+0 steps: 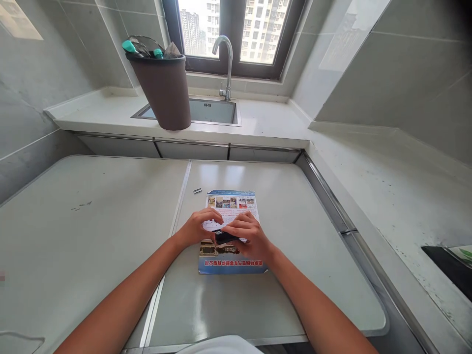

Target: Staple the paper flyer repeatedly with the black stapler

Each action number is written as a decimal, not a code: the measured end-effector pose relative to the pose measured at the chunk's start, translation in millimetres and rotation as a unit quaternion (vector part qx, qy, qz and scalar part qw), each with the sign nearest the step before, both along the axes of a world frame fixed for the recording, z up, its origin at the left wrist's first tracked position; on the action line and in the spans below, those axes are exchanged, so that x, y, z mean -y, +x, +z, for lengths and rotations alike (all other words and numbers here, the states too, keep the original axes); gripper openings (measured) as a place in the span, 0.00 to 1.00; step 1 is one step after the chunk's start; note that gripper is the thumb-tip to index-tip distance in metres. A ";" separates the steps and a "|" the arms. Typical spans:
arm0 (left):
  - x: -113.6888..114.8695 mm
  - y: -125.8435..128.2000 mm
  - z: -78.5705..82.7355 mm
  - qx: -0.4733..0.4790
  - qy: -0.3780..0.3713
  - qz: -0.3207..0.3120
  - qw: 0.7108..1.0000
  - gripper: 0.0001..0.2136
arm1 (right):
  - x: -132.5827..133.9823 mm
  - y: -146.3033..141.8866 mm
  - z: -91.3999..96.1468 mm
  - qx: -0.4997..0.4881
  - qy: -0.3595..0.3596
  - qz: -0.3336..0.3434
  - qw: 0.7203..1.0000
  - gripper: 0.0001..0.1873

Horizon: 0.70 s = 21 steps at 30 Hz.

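Observation:
A printed flyer (230,201) with small photos and a blue band lies flat on the white table (295,236) in front of me. Both my hands rest on its middle. My left hand (197,227) and my right hand (248,235) have their fingers curled around a small black object (223,237) held between them just above the flyer. What the black object is, I cannot make out. Two short dark pins (197,191) lie on the table just left of the flyer's top edge.
A brown bin (165,91) with bottles in it stands on the counter edge before the steel sink (214,110) and tap (226,64) under the window. A counter (387,196) runs along the right, with a dark item (448,268) at its near end.

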<state>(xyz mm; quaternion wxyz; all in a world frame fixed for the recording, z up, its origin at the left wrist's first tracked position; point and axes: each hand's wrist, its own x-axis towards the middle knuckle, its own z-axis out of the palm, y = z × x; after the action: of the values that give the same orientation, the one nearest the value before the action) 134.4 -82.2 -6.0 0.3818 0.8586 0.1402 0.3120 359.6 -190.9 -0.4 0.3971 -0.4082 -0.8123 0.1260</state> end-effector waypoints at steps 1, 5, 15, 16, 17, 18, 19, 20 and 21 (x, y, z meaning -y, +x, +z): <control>0.8 1.1 -0.8 -0.006 0.005 0.008 1.000 0.15 | -0.3 -0.2 1.0 0.002 -0.004 -0.010 1.000 0.14; 4.3 6.3 -7.8 -0.024 0.058 0.104 0.993 0.09 | -5.3 11.1 5.8 -0.030 -0.048 -0.073 0.996 0.14; -2.1 -6.2 -2.3 -0.168 0.183 0.065 0.966 0.12 | -17.5 41.2 -7.7 -0.044 -0.052 -0.204 0.977 0.19; -2.0 -6.0 -1.9 -0.172 0.180 0.053 0.967 0.16 | -17.2 42.2 -6.6 -0.025 -0.046 -0.212 0.976 0.19; -1.8 -5.3 -2.1 -0.176 0.179 0.044 0.967 0.19 | -16.5 42.0 -4.8 -0.001 -0.041 -0.213 0.976 0.19; -1.5 -4.2 -2.9 -0.181 0.179 0.041 0.966 0.21 | -15.4 40.8 -2.8 0.022 -0.038 -0.208 0.977 0.18; -1.3 -3.1 -4.1 -0.187 0.179 0.040 0.965 0.23 | -14.3 38.7 -0.8 0.042 -0.038 -0.197 0.979 0.18; -1.3 -2.1 -5.3 -0.192 0.177 0.044 0.964 0.24 | -13.1 36.1 0.9 0.055 -0.041 -0.181 0.981 0.17; -1.4 -1.4 -6.4 -0.196 0.172 0.049 0.964 0.25 | -12.0 33.3 2.3 0.063 -0.046 -0.165 0.983 0.17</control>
<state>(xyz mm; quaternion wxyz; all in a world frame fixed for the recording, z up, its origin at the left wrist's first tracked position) 133.0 -80.8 -12.4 0.1774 0.9478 0.1988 0.1752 392.9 -179.0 1.9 0.3409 -0.5615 -0.7507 0.0703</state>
